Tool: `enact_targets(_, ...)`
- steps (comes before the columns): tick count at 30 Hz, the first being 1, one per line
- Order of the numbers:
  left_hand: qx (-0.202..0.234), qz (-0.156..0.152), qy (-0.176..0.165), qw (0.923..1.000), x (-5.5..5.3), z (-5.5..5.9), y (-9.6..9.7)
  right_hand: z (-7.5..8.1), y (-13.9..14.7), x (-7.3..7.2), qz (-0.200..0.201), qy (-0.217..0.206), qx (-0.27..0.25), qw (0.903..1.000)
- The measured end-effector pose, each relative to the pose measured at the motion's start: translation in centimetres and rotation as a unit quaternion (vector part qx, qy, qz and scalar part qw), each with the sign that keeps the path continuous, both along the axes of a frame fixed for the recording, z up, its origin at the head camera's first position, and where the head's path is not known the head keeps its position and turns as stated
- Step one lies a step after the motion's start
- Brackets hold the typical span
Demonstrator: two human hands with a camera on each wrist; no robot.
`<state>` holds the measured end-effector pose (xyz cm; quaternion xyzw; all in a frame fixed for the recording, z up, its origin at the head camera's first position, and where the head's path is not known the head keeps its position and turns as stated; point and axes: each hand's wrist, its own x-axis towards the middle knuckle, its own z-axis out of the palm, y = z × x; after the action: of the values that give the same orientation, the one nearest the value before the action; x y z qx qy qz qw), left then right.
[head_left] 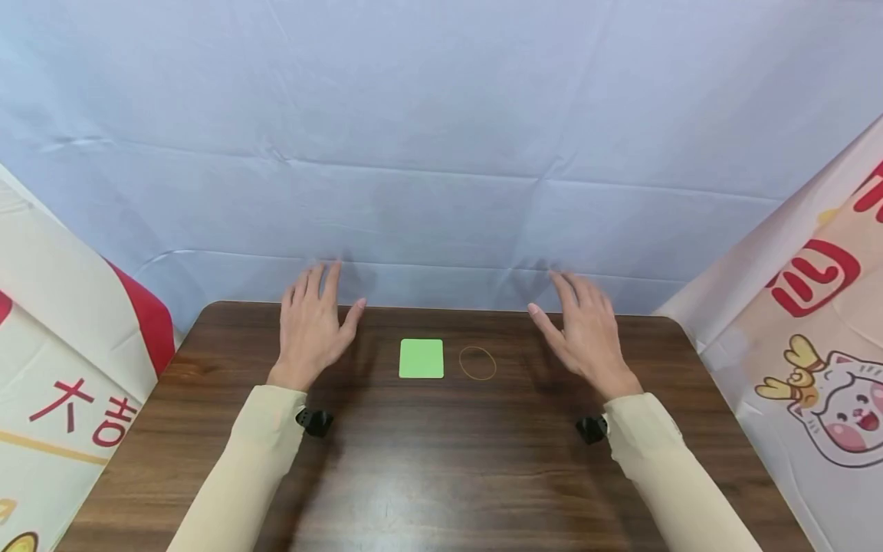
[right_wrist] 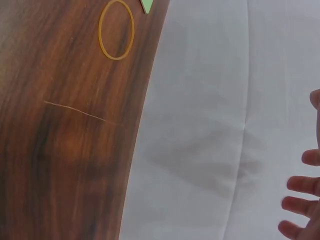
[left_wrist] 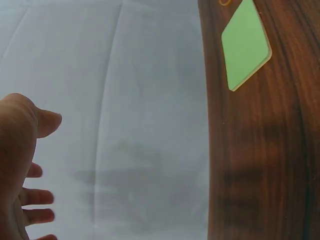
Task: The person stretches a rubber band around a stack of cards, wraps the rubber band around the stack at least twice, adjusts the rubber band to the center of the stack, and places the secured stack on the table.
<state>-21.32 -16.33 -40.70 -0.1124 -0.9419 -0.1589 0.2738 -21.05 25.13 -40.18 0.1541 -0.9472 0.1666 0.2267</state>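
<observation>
A light green square card [head_left: 421, 359] with rounded corners lies flat on the table, and in the left wrist view the card [left_wrist: 246, 46] shows a pale edge with some thickness. Just right of it lies a thin yellow-orange rubber band [head_left: 494, 366], which forms an oval loop in the right wrist view. To the left of the card, my left hand [head_left: 310, 322] is held above the far part of the table, fingers extended and thumb apart. My right hand [head_left: 585, 328] is on the other side, beyond the band, its fingers likewise spread. Neither hand touches the card or the band.
The dark wooden table [head_left: 428, 475] has rounded far corners. Behind it hangs a pale grey-blue cloth [head_left: 428, 207]. Printed cloths stand at the left [head_left: 69, 368] and right [head_left: 814, 322]. A fine light scratch [right_wrist: 75, 108] marks the wood.
</observation>
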Motion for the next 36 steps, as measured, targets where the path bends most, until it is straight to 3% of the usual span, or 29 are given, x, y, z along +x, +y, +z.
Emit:
enact_targets(9, 0.003, -0.027, -0.086, 0.9959, 0.4, -1.1, 0.7, -1.2, -0.6, 1.0, 0.001, -0.029, -0.03, 0.9991)
enact_targets(19, 0.044, -0.067, -0.183, 0.9799, 0.1, -3.6, 1.6, -3.3, -1.9, 1.9, 0.012, -0.121, -0.082, 0.9892)
enact_targets(23, 0.073, -0.084, -0.221, 0.9688, 0.0, -4.8, 2.1, -4.4, -2.6, 2.0, 0.019, -0.144, -0.101, 0.9842)
enact_targets(29, 0.119, -0.117, -0.283, 0.9444, -0.2, -6.4, 3.1, -6.3, -3.6, 2.1, 0.039, -0.184, -0.134, 0.9729)
enact_targets(36, 0.138, -0.149, -0.318, 0.926, -0.8, -7.9, 4.1, -8.1, -4.6, 2.1, 0.037, -0.23, -0.156, 0.9598)
